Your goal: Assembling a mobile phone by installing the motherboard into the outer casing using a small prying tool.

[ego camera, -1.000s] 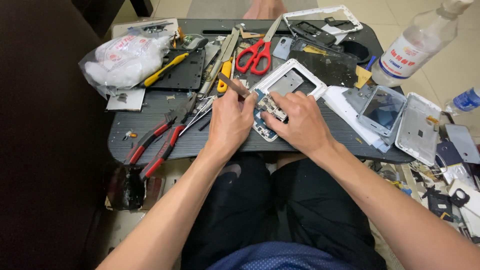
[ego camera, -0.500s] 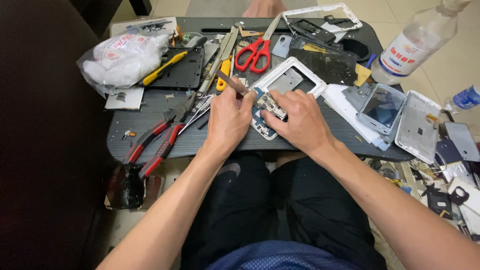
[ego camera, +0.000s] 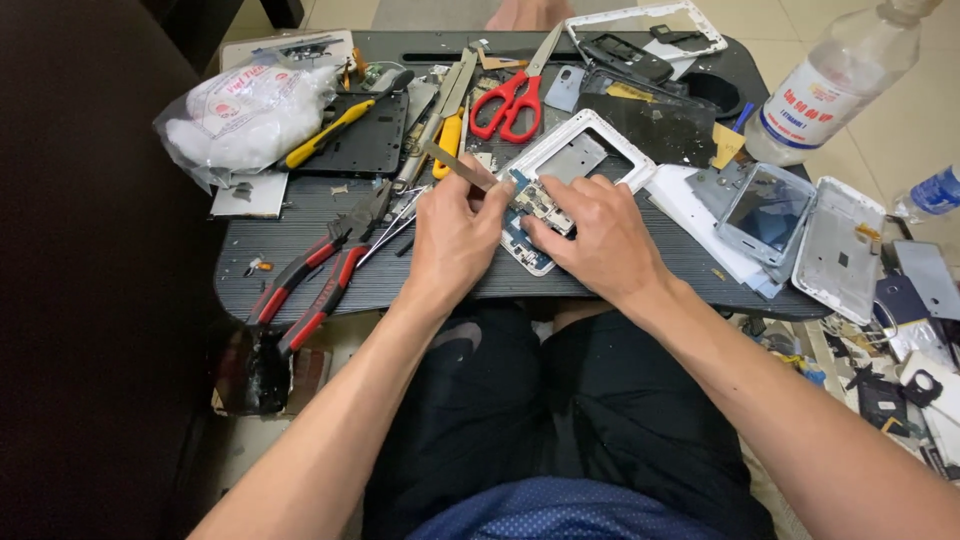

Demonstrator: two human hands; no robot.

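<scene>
Little has changed: left hand still grips the tweezers, right hand keeps pinching the circuit board

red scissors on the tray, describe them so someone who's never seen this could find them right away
Start at the dark lap tray and look to its far edge, just beyond the left hand. The red scissors lie there, blades pointing away. Unlike the red-handled pliers at the tray's left, they have two loop handles.
</scene>
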